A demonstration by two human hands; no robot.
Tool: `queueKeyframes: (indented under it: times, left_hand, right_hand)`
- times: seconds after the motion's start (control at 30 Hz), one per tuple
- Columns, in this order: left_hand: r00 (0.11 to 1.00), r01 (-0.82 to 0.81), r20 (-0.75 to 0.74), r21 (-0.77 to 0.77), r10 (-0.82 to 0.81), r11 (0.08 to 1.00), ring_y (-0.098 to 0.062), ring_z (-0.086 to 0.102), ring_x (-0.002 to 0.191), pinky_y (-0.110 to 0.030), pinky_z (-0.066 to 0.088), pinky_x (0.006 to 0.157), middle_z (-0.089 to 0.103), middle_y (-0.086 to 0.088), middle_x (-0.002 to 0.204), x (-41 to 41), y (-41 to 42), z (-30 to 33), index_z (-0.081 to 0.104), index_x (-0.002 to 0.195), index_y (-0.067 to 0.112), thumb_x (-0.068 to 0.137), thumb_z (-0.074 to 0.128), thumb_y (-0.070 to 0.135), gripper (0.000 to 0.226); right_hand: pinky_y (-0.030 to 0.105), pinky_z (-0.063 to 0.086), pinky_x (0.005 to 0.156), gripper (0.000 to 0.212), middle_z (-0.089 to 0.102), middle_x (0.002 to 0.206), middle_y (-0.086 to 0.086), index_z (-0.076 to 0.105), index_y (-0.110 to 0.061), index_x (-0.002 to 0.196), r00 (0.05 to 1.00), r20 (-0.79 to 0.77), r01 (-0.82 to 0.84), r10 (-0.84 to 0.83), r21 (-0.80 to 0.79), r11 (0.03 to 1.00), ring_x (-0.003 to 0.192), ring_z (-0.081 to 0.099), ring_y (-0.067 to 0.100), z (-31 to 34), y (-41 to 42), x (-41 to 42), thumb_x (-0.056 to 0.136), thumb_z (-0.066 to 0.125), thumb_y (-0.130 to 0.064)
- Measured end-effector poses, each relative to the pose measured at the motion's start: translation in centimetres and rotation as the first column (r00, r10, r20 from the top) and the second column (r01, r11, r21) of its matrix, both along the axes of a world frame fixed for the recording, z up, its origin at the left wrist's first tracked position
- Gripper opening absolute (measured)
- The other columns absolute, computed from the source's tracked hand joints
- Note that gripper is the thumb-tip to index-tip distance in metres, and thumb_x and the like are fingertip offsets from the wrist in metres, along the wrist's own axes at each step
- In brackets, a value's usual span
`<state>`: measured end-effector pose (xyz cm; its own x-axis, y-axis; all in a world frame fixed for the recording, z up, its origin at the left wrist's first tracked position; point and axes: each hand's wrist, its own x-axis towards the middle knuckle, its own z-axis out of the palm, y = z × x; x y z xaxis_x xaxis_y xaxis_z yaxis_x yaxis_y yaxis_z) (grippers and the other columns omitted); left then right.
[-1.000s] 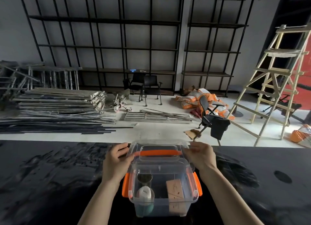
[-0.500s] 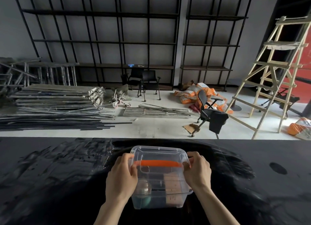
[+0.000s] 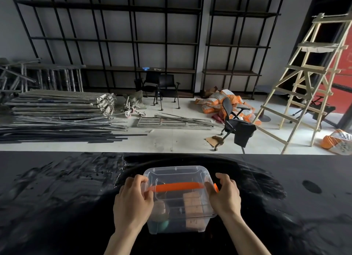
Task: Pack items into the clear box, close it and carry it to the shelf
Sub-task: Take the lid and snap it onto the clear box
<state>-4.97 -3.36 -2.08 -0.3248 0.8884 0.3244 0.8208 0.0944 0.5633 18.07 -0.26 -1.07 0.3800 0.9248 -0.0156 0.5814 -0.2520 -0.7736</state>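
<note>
Your left hand (image 3: 133, 201) and right hand (image 3: 224, 195) curl around the two short ends of the clear box (image 3: 179, 201), fingers hooked over its lid. It sits on the black table (image 3: 57, 207) right in front of you, long axis running left to right, orange handle (image 3: 176, 187) lying along that axis. Inside are a tan block (image 3: 192, 205) at right and a round pale container (image 3: 161, 210) at left.

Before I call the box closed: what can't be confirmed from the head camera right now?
- Left side latch: hidden under the left hand.
- Right orange latch: only a sliver shows beside the right hand; clipped or not is unclear.
- Round item inside the clear box: blurred through the lid, partly behind the left hand.
- Box's near base: dark against the black table.
</note>
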Motion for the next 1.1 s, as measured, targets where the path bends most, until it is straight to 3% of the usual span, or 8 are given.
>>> queueKeyframes:
  times: [0.1,0.2,0.43,0.53,0.63,0.77,0.93,1.1]
  left_hand:
    - [1.000,0.019,0.014,0.012,-0.019,1.000,-0.015,0.060,0.075,-0.032,0.049,0.063,0.053,0.013,0.095,-0.1,-0.2,-0.6,0.054,0.100,0.035,0.083,0.065,0.033,0.020]
    - [0.999,0.023,0.026,0.012,-0.024,1.000,-0.014,0.060,0.073,-0.034,0.051,0.063,0.051,0.015,0.094,-0.2,-0.1,-0.9,0.053,0.097,0.036,0.081,0.065,0.031,0.021]
    - [0.992,-0.025,0.125,-0.006,0.026,1.000,-0.021,0.060,0.092,-0.042,0.053,0.074,0.059,0.007,0.104,-0.4,2.0,-1.5,0.053,0.098,0.039,0.087,0.059,0.038,0.012]
    - [0.930,-0.084,0.340,-0.171,0.139,0.982,-0.025,0.062,0.097,-0.039,0.053,0.073,0.057,-0.009,0.126,-0.2,3.0,-1.6,0.046,0.128,0.031,0.088,0.058,0.049,0.046]
    - [0.814,-0.084,0.526,-0.316,0.248,0.945,-0.023,0.060,0.084,-0.037,0.049,0.073,0.063,-0.009,0.116,0.0,3.2,-1.3,0.033,0.144,0.016,0.088,0.059,0.051,0.071]
    - [0.873,-0.177,0.415,-0.220,0.257,0.959,-0.030,0.068,0.096,-0.037,0.049,0.075,0.070,-0.008,0.113,0.3,2.8,-0.8,0.044,0.137,0.016,0.086,0.067,0.043,0.063]
    - [0.935,-0.194,0.292,-0.054,0.201,0.979,-0.027,0.070,0.095,-0.035,0.048,0.072,0.074,0.001,0.108,0.7,2.8,-0.8,0.050,0.122,0.021,0.087,0.068,0.033,0.041]
    - [0.969,-0.180,0.175,0.029,0.172,0.983,-0.024,0.071,0.079,-0.039,0.054,0.065,0.074,0.006,0.090,0.5,3.1,-1.3,0.043,0.104,0.030,0.084,0.070,0.028,0.034]
  right_hand:
    - [0.042,0.052,0.097,0.064,0.063,0.132,0.009,0.052,-0.020,0.143,0.993,-0.118,-0.002,-0.008,-0.082,0.997,0.117,0.062,0.028,-0.3,0.2,0.6,0.087,0.074,-0.042]
    - [0.042,0.055,0.095,0.071,0.064,0.118,0.006,0.050,-0.018,0.145,0.979,-0.204,-0.013,-0.021,-0.160,0.987,0.108,0.064,0.027,-0.6,0.7,1.2,0.084,0.078,-0.039]
    - [0.047,0.060,0.090,0.081,0.056,0.143,0.013,0.043,-0.015,0.150,0.956,-0.288,-0.010,-0.055,-0.218,0.976,0.113,0.064,0.031,0.0,2.4,1.0,0.083,0.077,-0.043]
    - [0.043,0.060,0.087,0.081,0.058,0.140,0.015,0.041,-0.011,0.150,0.960,-0.267,0.026,-0.087,-0.226,0.974,0.102,0.064,0.028,0.0,2.6,0.4,0.085,0.074,-0.048]
    - [0.037,0.055,0.084,0.080,0.063,0.133,0.014,0.044,-0.012,0.148,0.966,-0.231,0.083,-0.121,-0.169,0.982,0.109,0.066,0.031,0.0,2.2,0.1,0.084,0.076,-0.047]
    - [0.036,0.053,0.086,0.063,0.072,0.089,-0.002,0.055,-0.014,0.140,0.991,-0.120,0.059,-0.052,0.060,0.996,0.085,0.065,0.019,0.0,1.2,-0.9,0.087,0.075,-0.041]
    - [0.034,0.049,0.083,0.052,0.078,0.107,0.005,0.054,-0.014,0.141,0.998,0.055,0.003,-0.011,0.131,0.991,0.102,0.071,0.026,0.1,1.0,-1.4,0.094,0.070,-0.028]
    - [0.030,0.045,0.071,0.045,0.078,0.103,0.004,0.056,-0.014,0.137,0.983,0.182,-0.044,0.019,0.138,0.989,0.093,0.073,0.025,-0.1,1.4,-1.2,0.094,0.067,-0.017]
